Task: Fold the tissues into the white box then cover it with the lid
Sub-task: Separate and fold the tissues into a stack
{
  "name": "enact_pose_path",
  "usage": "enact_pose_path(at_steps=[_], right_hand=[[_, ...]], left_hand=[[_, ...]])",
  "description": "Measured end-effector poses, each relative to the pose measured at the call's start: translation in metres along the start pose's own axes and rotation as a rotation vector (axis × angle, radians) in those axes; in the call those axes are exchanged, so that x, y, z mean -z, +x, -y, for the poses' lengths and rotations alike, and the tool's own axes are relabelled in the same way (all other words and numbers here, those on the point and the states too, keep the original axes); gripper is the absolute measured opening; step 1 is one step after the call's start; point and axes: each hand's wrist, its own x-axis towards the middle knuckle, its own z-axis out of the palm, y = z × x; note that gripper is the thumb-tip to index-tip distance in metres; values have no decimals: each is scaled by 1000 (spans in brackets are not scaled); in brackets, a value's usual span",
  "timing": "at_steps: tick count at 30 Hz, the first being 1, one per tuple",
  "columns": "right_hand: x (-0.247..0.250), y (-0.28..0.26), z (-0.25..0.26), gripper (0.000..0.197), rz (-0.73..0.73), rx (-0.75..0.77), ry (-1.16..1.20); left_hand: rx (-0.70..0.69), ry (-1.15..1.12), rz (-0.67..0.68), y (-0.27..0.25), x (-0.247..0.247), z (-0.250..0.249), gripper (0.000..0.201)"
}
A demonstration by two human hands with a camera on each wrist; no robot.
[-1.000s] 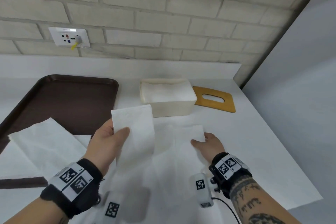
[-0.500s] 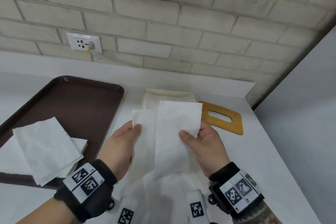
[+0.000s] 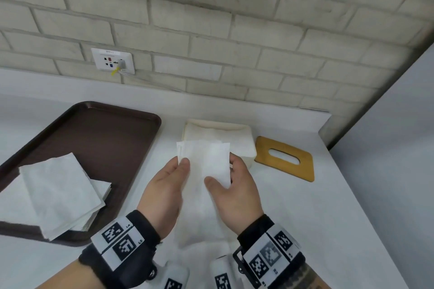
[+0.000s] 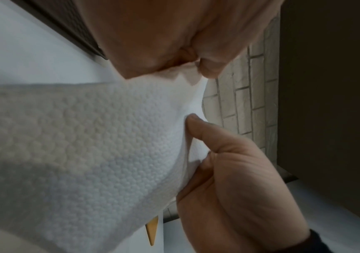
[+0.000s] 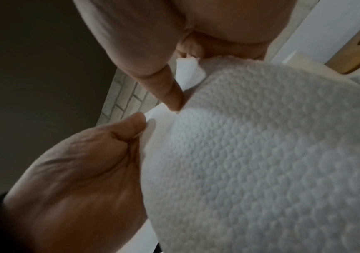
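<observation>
Both hands hold one white embossed tissue up above the table, just in front of the white box. My left hand pinches its left edge with the thumb on top. On the right edge, my right hand pinches a folded flap. The tissue's lower part hangs down between my wrists. The open box has tissues in it. The wooden lid with an oval slot lies flat to the right of the box. The left wrist view fills with the tissue, and so does the right wrist view, with the tissue pinched by both hands.
A dark brown tray lies at the left with a stack of unfolded tissues on its near end. A brick wall with a power socket stands behind. The table's right edge runs diagonally beside the lid.
My right hand lifted the tissue's right side off the table and brought it over towards the left. Both hands moved closer together, and the flaps now overlap into a narrower strip.
</observation>
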Motion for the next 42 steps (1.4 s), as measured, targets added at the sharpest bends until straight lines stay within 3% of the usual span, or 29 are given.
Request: enact_pose_path(at_steps=[5,7,9,10,12,14,16,21,26,29,33,37,42], right_hand=[[0,-7,-1,47,-29,19,-19],[7,-7,-10,75,-16,25,-97],[16,-7,-18,99,87,-14,-162],[20,-8,-20,99,159,-46,-147],[27,-7,-29,70,253,-92,-67],[31,-10,-38,36,211,-121,4],[35,-12,-47,18,85,-120,57],[43,-17,-62,24,-121,-48,138],[37,-21,-87,30,-100,-86,66],[27,-26,-101,39,-47,-143,43],[24,-25,-107,55,-71,-111,66],[25,-25,-107,51,-67,-156,61],[37,-20,-102,55,-28,-174,63]], left_hand=[[-16,17,57,-4,-6,-3,30],[3,-47,57,-3,-5,-4,30],[17,-125,64,-2,-4,-8,33],[15,-161,71,-2,-4,-10,36],[-6,-205,85,-2,-4,-15,37],[-39,-196,83,0,0,-16,31],[-72,-115,32,3,9,-12,27],[-93,316,-113,7,47,15,36],[-37,642,-118,5,67,44,50],[-10,714,-128,4,68,56,49],[-4,631,-200,3,69,62,50],[17,663,-219,0,66,64,50],[-30,858,-170,-5,60,46,32]])
